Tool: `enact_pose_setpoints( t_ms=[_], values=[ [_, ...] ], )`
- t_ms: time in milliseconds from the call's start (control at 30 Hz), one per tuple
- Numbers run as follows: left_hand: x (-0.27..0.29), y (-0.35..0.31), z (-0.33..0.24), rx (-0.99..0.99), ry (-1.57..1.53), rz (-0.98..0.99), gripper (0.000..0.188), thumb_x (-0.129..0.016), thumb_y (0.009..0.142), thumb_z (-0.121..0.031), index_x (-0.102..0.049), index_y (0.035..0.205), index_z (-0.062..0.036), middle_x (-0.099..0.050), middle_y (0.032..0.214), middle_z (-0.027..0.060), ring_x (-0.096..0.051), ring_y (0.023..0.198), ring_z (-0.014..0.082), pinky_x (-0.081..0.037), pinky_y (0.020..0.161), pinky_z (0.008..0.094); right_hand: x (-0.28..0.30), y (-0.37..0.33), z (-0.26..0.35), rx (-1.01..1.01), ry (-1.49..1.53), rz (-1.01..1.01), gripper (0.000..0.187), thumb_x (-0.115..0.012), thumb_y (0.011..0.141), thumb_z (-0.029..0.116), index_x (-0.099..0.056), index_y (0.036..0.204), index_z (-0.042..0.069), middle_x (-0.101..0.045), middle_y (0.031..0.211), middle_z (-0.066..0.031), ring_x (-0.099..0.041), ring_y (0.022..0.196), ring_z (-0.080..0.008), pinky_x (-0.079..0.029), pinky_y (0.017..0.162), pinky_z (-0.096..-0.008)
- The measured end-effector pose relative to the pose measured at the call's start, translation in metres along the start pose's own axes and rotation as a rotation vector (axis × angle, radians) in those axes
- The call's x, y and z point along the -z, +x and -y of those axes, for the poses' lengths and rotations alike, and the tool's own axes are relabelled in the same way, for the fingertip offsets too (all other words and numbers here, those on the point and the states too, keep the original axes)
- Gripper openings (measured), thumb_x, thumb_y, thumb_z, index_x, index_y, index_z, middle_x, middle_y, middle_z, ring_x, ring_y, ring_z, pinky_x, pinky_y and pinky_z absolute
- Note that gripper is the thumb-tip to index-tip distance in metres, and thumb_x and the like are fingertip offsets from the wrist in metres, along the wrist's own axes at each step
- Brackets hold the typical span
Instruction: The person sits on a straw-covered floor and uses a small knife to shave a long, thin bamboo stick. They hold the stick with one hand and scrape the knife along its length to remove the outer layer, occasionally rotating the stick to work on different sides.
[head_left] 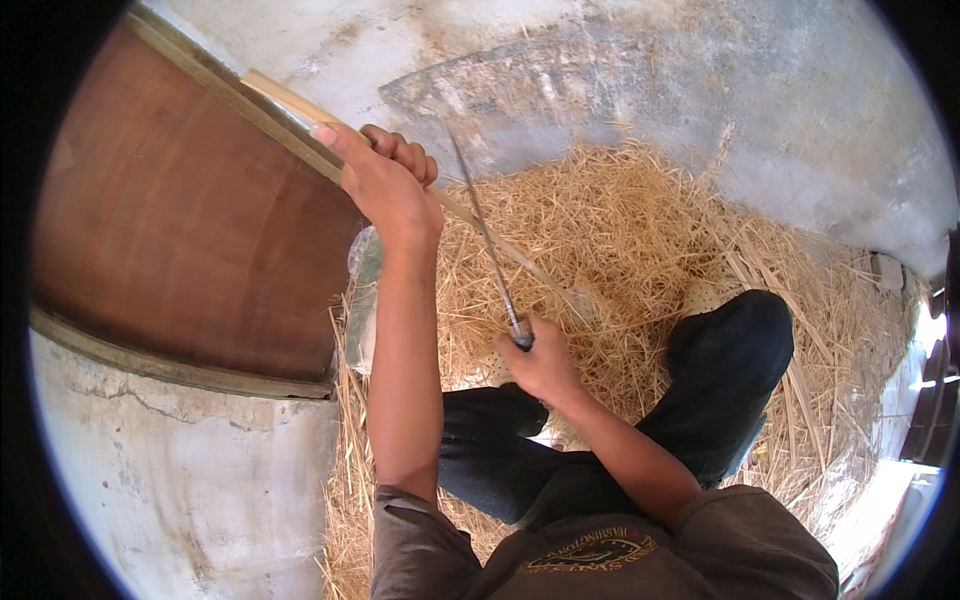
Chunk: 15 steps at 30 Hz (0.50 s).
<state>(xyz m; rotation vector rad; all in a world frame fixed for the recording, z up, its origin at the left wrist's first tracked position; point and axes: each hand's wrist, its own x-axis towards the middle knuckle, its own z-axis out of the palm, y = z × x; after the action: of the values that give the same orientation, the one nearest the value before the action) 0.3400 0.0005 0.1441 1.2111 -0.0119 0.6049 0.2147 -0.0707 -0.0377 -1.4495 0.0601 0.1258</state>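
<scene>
My left hand [395, 180] is raised at upper left, its fingers wrapped round a long pale strip of bamboo or wood [285, 98]. The strip's thicker end sticks out beyond my thumb at upper left. Its thin end slants down to the right over the straw. Lower down, my right hand [545, 362] grips the dark handle of a long, narrow-bladed knife [497, 262]. The blade points up and slightly left, and crosses the strip in view just right of my left hand. Whether blade and strip touch, I cannot tell.
A thick heap of straw-like shavings [620, 230] lies in front of me and round my bent legs [725, 345]. Behind it stands a worn plastered wall [800, 130]. A brown wooden panel [190, 220] in a frame is at left. Loose long strips [800, 400] lie at right.
</scene>
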Motion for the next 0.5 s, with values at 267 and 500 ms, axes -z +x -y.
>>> enact_pose_setpoints(
  t_ms=[267,500],
  values=[
    [-0.022,0.007,0.006,0.016,0.000,-0.090,0.060,-0.026,0.093,-0.067,-0.022,0.063,-0.0150,-0.015,0.055,-0.0035,-0.015,0.049,0.0121,-0.015,0.046,0.0289,0.036,0.031,-0.201,-0.098,-0.459,-0.227,0.020,-0.063,0.078,0.017,-0.055,0.075,-0.001,-0.054,0.054,-0.0122,-0.055,0.050,-0.0304,-0.041,0.049,-0.0428],
    [0.012,0.024,0.002,0.000,-0.022,0.009,0.060,-0.028,0.092,-0.068,-0.022,0.063,-0.0150,-0.014,0.055,-0.0037,-0.014,0.049,0.0119,-0.015,0.047,0.0284,0.044,0.015,-0.152,-0.495,0.160,-0.148,0.007,-0.059,0.083,0.014,-0.058,0.081,0.007,-0.047,0.056,0.0002,-0.043,0.041,-0.0123,-0.032,0.036,-0.0281]
  ],
)
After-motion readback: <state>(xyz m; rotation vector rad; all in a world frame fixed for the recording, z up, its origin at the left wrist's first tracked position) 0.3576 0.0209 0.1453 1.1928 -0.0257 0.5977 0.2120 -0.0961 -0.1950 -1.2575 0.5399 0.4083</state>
